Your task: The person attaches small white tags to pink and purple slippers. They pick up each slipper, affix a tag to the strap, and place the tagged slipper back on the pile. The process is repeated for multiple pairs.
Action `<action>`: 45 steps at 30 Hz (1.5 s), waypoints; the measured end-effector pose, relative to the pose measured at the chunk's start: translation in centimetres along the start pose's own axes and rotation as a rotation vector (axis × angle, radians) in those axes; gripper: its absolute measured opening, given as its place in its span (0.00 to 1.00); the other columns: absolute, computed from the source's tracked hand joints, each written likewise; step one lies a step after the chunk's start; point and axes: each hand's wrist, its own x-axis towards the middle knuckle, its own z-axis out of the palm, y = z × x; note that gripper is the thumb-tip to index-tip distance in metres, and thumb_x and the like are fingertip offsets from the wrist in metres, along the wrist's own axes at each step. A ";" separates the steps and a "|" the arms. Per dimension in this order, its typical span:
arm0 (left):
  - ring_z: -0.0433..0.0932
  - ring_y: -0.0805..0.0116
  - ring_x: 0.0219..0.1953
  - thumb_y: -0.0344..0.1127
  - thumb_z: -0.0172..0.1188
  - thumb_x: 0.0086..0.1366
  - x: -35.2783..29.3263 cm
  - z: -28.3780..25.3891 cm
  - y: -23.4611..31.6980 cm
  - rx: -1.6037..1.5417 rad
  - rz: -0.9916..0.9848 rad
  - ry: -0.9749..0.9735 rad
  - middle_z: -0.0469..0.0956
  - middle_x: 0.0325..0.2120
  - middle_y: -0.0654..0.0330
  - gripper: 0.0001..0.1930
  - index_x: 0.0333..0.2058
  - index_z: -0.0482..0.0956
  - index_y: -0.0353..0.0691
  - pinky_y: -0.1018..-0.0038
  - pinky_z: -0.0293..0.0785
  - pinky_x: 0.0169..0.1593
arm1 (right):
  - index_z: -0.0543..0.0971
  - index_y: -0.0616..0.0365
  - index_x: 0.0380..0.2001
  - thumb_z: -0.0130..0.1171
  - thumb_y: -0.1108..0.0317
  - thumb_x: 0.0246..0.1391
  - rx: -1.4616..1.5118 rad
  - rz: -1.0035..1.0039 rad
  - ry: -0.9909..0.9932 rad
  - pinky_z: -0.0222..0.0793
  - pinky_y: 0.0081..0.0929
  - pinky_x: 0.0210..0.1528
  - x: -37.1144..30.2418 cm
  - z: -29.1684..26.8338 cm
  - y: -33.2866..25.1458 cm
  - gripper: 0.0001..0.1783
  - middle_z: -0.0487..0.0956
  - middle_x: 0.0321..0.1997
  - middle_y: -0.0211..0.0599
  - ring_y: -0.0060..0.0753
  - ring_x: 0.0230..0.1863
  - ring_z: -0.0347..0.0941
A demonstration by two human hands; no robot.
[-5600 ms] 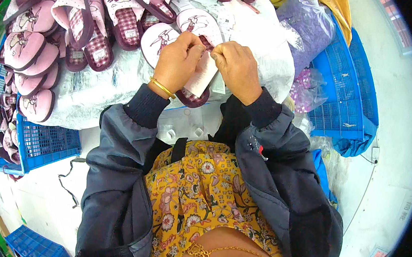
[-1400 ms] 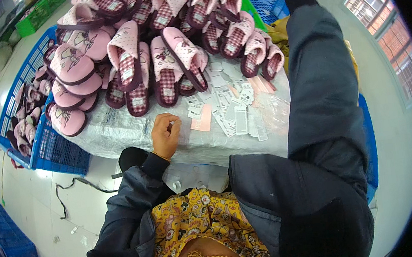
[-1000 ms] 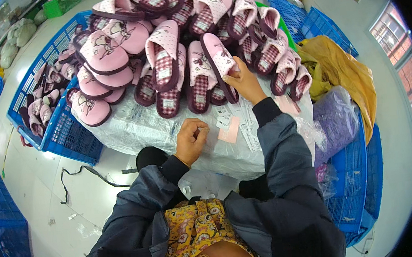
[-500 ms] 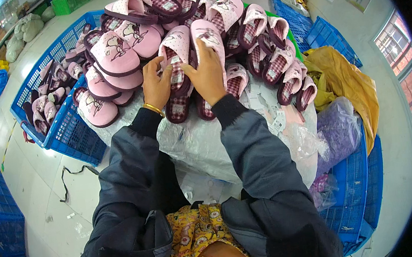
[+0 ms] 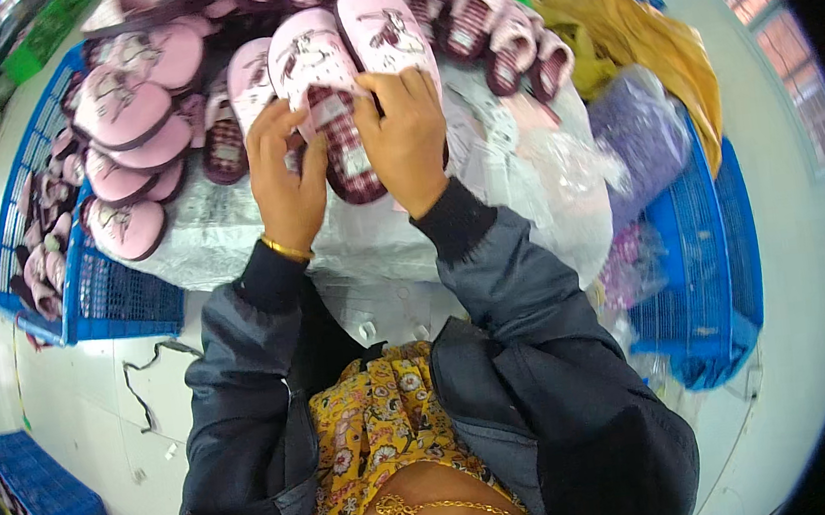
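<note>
Three pink slippers with dark red soles and a printed figure are side by side in front of me. The middle slipper (image 5: 313,57) shows its red-and-white checked insole toward me. My left hand (image 5: 285,175) is closed at its left edge, fingers curled over the opening of the left slipper (image 5: 250,76) and thumb against the middle one. My right hand (image 5: 406,142) is wrapped round the right slipper (image 5: 387,31), its thumb along the middle slipper's right edge. The palms and undersides are hidden.
Stacked pink slippers (image 5: 122,107) lie at the left of the plastic-covered table (image 5: 219,233), more at the back. Left stands a blue crate (image 5: 126,308) of slippers. At right are small labels, clear plastic, a purple bag (image 5: 635,128), yellow cloth (image 5: 657,46) and blue crates (image 5: 681,279).
The view has tilted downward. The three slippers now stand together nearer me, apart from the pile, with both hands at them; the right slipper has come forward with my right hand.
</note>
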 end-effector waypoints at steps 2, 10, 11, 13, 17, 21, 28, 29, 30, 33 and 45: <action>0.72 0.51 0.54 0.23 0.61 0.59 -2.7 0.6 1.8 0.008 0.011 -0.132 0.72 0.53 0.48 0.18 0.49 0.75 0.37 0.64 0.71 0.53 | 0.80 0.59 0.36 0.61 0.78 0.47 -0.016 0.121 -0.014 0.66 0.39 0.36 -2.9 -3.6 0.2 0.10 0.73 0.30 0.43 0.47 0.33 0.69; 0.74 0.51 0.52 0.20 0.60 0.58 -7.7 2.7 0.6 0.053 0.043 -0.399 0.73 0.52 0.49 0.18 0.48 0.75 0.37 0.65 0.73 0.52 | 0.74 0.59 0.48 0.63 0.71 0.49 -0.006 0.333 -0.300 0.67 0.44 0.48 -10.5 -7.3 2.0 0.21 0.75 0.43 0.47 0.55 0.45 0.70; 0.75 0.51 0.51 0.21 0.60 0.58 -7.7 2.8 0.5 0.059 0.055 -0.398 0.73 0.52 0.49 0.18 0.48 0.75 0.37 0.64 0.72 0.53 | 0.73 0.59 0.50 0.63 0.71 0.49 0.008 0.346 -0.353 0.67 0.44 0.49 -10.2 -7.8 1.8 0.23 0.76 0.44 0.47 0.55 0.46 0.70; 0.74 0.50 0.53 0.21 0.62 0.58 -7.4 2.8 1.0 0.050 0.046 -0.401 0.73 0.52 0.49 0.16 0.46 0.76 0.37 0.62 0.69 0.57 | 0.72 0.59 0.52 0.63 0.69 0.50 0.014 0.360 -0.420 0.68 0.42 0.51 -9.6 -9.3 1.3 0.25 0.76 0.47 0.47 0.53 0.48 0.72; 0.72 0.54 0.55 0.23 0.63 0.59 -8.0 2.2 1.2 0.069 -0.006 -0.347 0.73 0.52 0.50 0.15 0.45 0.76 0.37 0.64 0.67 0.59 | 0.73 0.59 0.55 0.65 0.67 0.51 0.337 0.461 -0.482 0.71 0.37 0.50 -6.8 -13.8 0.1 0.27 0.79 0.48 0.43 0.41 0.48 0.76; 0.71 0.50 0.54 0.26 0.61 0.60 -7.6 2.0 2.1 0.118 0.001 -0.278 0.72 0.52 0.48 0.12 0.44 0.77 0.36 0.61 0.67 0.58 | 0.74 0.58 0.54 0.59 0.57 0.62 1.233 0.167 -0.664 0.74 0.39 0.46 -0.4 -20.5 -4.1 0.22 0.77 0.49 0.46 0.42 0.46 0.77; 0.72 0.52 0.54 0.23 0.62 0.60 -6.0 3.1 3.9 0.115 0.041 -0.273 0.72 0.53 0.49 0.14 0.45 0.77 0.36 0.62 0.67 0.57 | 0.78 0.61 0.25 0.56 0.65 0.61 0.873 0.334 -0.329 0.70 0.30 0.34 1.1 -22.7 1.0 0.13 0.79 0.31 0.42 0.36 0.31 0.76; 0.72 0.52 0.54 0.22 0.62 0.59 -6.2 3.1 3.7 0.128 0.050 -0.271 0.72 0.52 0.49 0.14 0.44 0.77 0.36 0.62 0.67 0.57 | 0.78 0.61 0.22 0.57 0.66 0.61 0.557 0.545 -0.271 0.69 0.27 0.32 0.9 -21.7 3.7 0.14 0.79 0.26 0.40 0.30 0.28 0.75; 0.72 0.52 0.54 0.22 0.62 0.59 -6.3 3.4 3.6 0.129 0.052 -0.277 0.72 0.52 0.49 0.14 0.44 0.77 0.36 0.62 0.67 0.57 | 0.77 0.62 0.21 0.58 0.64 0.60 0.378 0.576 -0.181 0.68 0.25 0.30 0.2 -19.7 9.2 0.16 0.78 0.23 0.38 0.25 0.27 0.74; 0.72 0.51 0.54 0.22 0.62 0.58 -6.2 4.1 3.6 0.135 0.061 -0.297 0.73 0.52 0.48 0.14 0.44 0.77 0.36 0.62 0.67 0.57 | 0.80 0.57 0.25 0.62 0.55 0.55 -0.334 0.503 -0.384 0.71 0.44 0.34 -2.5 -17.8 22.8 0.16 0.80 0.29 0.47 0.54 0.33 0.77; 0.70 0.55 0.56 0.26 0.61 0.62 -6.3 4.5 3.8 0.172 0.036 -0.325 0.72 0.52 0.50 0.10 0.43 0.78 0.37 0.62 0.62 0.61 | 0.84 0.52 0.29 0.53 0.63 0.55 -0.970 0.330 -0.752 0.68 0.49 0.41 -4.1 -13.8 29.4 0.12 0.84 0.33 0.37 0.47 0.38 0.81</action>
